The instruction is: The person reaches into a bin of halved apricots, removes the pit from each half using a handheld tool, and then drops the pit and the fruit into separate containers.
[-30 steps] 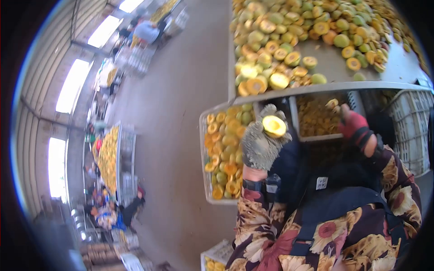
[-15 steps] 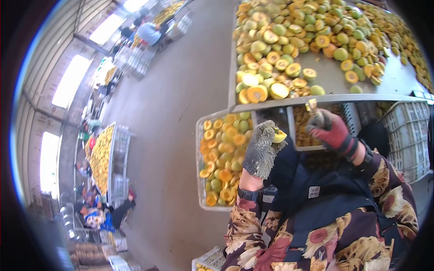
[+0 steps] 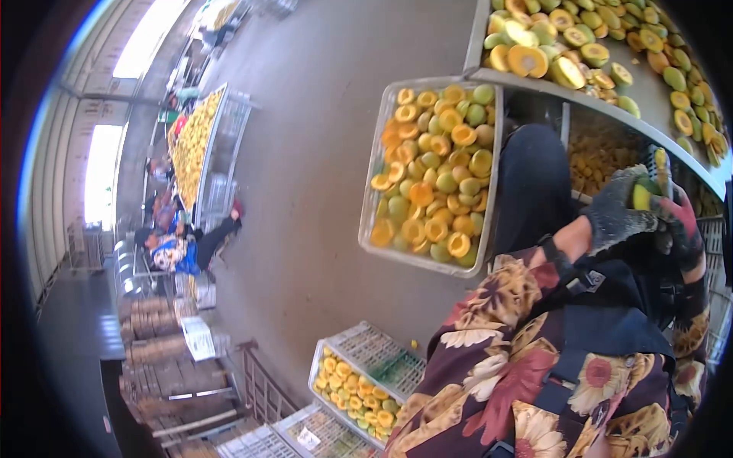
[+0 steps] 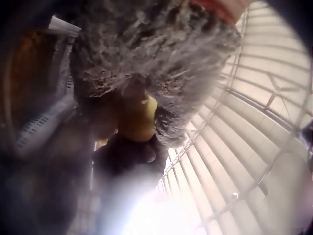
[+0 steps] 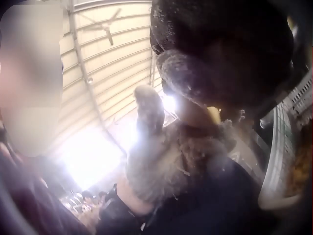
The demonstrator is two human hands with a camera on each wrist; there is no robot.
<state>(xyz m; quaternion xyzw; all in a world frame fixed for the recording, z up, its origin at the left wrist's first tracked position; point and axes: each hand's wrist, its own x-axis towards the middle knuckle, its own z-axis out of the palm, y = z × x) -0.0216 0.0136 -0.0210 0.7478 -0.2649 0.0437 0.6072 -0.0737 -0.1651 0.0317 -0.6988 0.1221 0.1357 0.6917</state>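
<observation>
In the head view my left hand (image 3: 622,212), in a grey rough-coated glove, grips a green-skinned, peach-like fruit half (image 3: 643,195). My right hand (image 3: 681,221), in a red and dark glove, is close against it on the right. A slim tool (image 3: 661,164) with a yellowish end stands up from the right hand's fingers; its lower part is hidden. Yellow fruit shows between the gloved fingers in the left wrist view (image 4: 139,122). The right wrist view is dark and blurred, with the gloves nearly meeting around the fruit.
Left of my knee stands a crate (image 3: 368,217) of halved fruit. A bin of yellowish scraps (image 3: 599,160) lies beyond the hands. The metal table (image 3: 550,82) bears a heap of halves. More crates (image 3: 359,336) stand on the floor lower down; other people work at a far table.
The head view has swung left, so the table and crate sit further right. My left hand has moved right with its fruit to meet the right hand. A yellowish piece was at the right fingertips earlier.
</observation>
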